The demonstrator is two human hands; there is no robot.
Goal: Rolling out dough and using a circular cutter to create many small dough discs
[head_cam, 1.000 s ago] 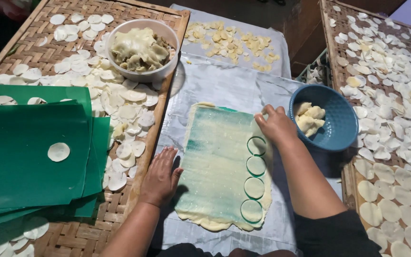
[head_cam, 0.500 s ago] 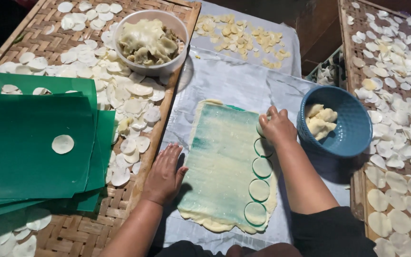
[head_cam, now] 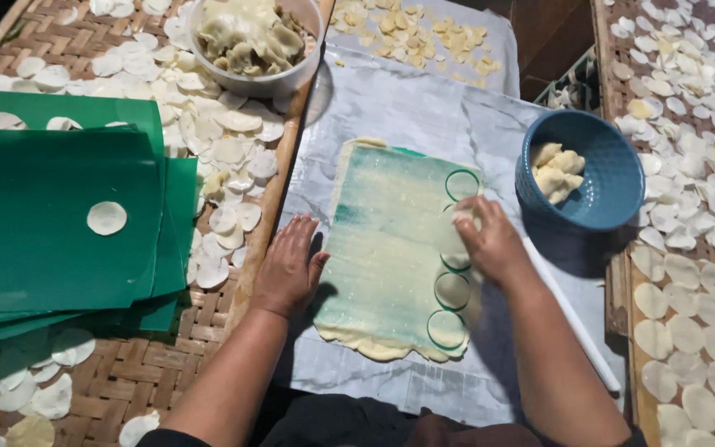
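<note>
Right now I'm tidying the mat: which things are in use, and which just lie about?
In use:
left hand, flat beside the dough
right hand, pressing on the dough
dough sheet with cut circles

Lying about:
blue bowl of dough lumps
white bowl of scraps
green sheets

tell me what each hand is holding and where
The left hand holds nothing; it lies flat at the left edge of the dough sheet. The right hand presses on the sheet's right side; any cutter under it is hidden.
</note>
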